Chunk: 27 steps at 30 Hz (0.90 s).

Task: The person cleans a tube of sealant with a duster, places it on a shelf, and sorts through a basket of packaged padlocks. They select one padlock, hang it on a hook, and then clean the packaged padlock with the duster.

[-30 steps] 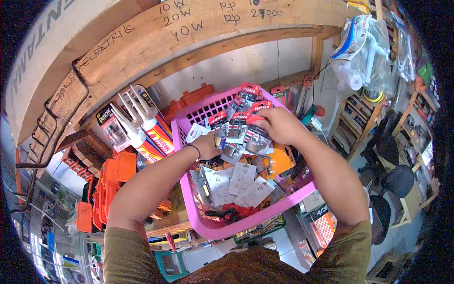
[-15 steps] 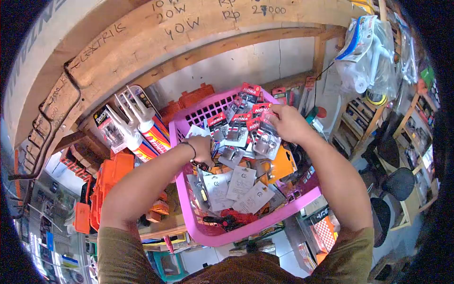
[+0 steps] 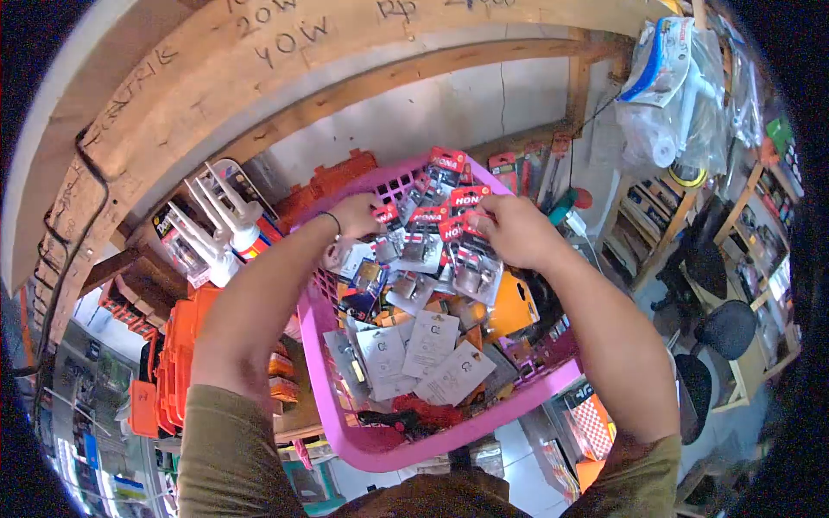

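A pink plastic basket (image 3: 324, 380) in front of me is heaped with packaged hardware. Blister packs with red HONA cards, holding what look like padlocks, cover its far half. My right hand (image 3: 515, 229) pinches the red top of one blister pack (image 3: 477, 274) on the right of the heap. At the back left, the fingers of my left hand (image 3: 352, 217) close over the edge of another HONA blister pack (image 3: 385, 216); part of its grip is hidden. Below lie several white cards (image 3: 430, 344), an orange-yellow pack (image 3: 511, 308) and a red item (image 3: 436, 410).
Orange plastic cases (image 3: 177, 371) and white-nozzled tubes (image 3: 226, 220) stand at the left. A wooden beam (image 3: 345, 65) with handwritten prices crosses above. Bagged white fittings (image 3: 678, 104) hang at upper right; a black stool seat (image 3: 725, 332) is at the right.
My left hand has moved up and back from the basket's left middle to the HONA packs. The right hand stays on its pack. The view has shifted slightly.
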{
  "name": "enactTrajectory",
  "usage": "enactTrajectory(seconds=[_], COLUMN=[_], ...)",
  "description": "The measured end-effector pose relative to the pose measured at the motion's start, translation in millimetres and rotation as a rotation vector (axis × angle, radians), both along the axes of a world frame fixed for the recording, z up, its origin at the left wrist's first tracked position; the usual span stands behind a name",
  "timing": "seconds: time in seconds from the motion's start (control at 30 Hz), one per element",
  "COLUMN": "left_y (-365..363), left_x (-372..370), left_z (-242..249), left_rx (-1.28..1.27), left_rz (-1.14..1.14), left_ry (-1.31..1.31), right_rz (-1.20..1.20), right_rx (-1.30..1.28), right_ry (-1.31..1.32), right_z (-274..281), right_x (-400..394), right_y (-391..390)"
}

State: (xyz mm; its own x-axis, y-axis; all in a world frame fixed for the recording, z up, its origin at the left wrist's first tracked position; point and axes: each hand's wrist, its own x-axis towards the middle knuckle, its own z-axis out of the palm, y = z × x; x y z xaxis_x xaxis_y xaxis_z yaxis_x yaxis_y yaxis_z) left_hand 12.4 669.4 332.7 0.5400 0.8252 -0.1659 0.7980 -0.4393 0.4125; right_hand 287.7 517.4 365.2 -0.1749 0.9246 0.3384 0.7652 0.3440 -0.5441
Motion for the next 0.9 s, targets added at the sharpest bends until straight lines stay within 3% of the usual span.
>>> enactTrajectory(seconds=[0.13,0.2,0.27,0.37,0.47,0.6,0.77,0.87,0.9], left_y=[-23,-38,-44,-46,-46,-47,-45,-53,-52], left_x=[13,22,26,33,37,51,48,42,38], left_z=[26,24,26,30,36,46,50,59,58], left_rx=[-0.042,0.362,0.374,0.164,0.034,-0.027,-0.188,-0.043,-0.117], left_rz=[0.132,-0.039,-0.029,0.087,0.052,0.047,-0.049,-0.069,-0.059], left_ry=[-0.050,0.043,0.065,-0.166,-0.273,-0.015,-0.210,-0.249,-0.284], right_rz=[-0.008,-0.037,-0.069,-0.152,-0.091,-0.144,-0.145,-0.139,-0.094], right_rx=[-0.005,0.017,-0.002,-0.043,0.014,-0.073,-0.033,0.032,-0.005], right_ry=[-0.016,0.036,0.007,0.001,-0.015,0.102,0.223,0.239,0.283], right_z=[3,1,1,4,11,16,23,19,18], right_x=[-1,-3,-5,-6,0,11,22,29,29], right_y=[-1,0,0,-2,-8,-10,-10,-3,-2])
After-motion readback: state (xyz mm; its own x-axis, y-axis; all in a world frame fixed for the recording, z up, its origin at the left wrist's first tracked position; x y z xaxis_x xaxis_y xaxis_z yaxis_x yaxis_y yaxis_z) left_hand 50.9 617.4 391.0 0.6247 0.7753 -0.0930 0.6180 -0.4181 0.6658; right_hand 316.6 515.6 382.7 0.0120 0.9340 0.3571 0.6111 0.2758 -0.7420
